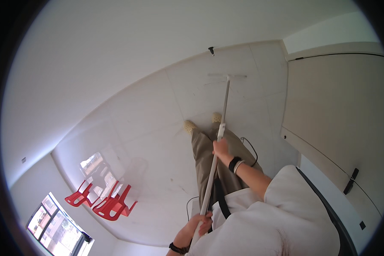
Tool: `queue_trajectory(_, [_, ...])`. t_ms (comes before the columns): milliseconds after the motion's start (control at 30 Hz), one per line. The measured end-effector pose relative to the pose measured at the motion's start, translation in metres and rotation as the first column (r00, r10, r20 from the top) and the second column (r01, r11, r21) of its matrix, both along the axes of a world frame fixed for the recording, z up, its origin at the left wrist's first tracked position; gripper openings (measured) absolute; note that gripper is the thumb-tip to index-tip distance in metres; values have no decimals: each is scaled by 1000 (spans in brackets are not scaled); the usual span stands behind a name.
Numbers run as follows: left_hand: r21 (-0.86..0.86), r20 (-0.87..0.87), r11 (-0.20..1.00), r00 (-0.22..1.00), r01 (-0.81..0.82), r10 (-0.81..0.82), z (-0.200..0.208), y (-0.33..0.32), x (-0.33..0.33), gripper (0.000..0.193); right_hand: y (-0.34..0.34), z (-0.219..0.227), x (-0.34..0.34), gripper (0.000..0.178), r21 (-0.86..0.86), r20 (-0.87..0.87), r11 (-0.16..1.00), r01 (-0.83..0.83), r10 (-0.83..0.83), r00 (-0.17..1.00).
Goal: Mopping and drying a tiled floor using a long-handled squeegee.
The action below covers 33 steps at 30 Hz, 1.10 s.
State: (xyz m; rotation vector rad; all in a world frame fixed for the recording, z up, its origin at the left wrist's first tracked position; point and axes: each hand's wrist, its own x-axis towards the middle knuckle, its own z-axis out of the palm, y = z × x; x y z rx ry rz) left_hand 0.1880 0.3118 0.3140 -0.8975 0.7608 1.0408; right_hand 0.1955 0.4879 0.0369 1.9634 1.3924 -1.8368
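Long, slim, white-poled floor tool [210, 181] clasped in left hand [200, 222] and right hand [220, 148], hands set apart.
Pole gripped near the waist by the left, farther along by the right. Thin, pale crosspiece [240, 76] seen at far end, on glossy pale tiled floor [158, 128], beyond yellowish perforated clogs [190, 126]. Two red plastic chairs [112, 205] noted at left.

The right hand [220, 148], curled into a grip, is farther forward, its forearm [254, 179] slanting in from the right; the left hand [199, 223], gripping too, sits lower, closer in.
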Motion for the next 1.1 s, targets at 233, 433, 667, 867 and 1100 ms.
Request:
queue_trajectory(233, [372,292,914,955,-165,53,-119,123,-51,21,194,-54,-34,21,-95,-163,994,63,-78,984])
queue_trajectory(433, [234,-291,941,941,243,-171,-131,211,-88,28,234,-62,-63,23,-123,-95,980,155,-168,981])
queue_trajectory(667, [23,-446,868,782,496,-435,-106,99,-24,38,104,-163,36,8,472,-197,769,-431,568,799])
queue_trajectory(867, [-164,-249,790,750,591,-613,-44,-18,-16,34,-34,0,16,26,-210,118,975,-66,93,989])
queue_trajectory(1100, [-52,-380,732,664,679,-644,-56,65,-45,33,35,-55,26,41,-26,-126,1000,1,-4,992])
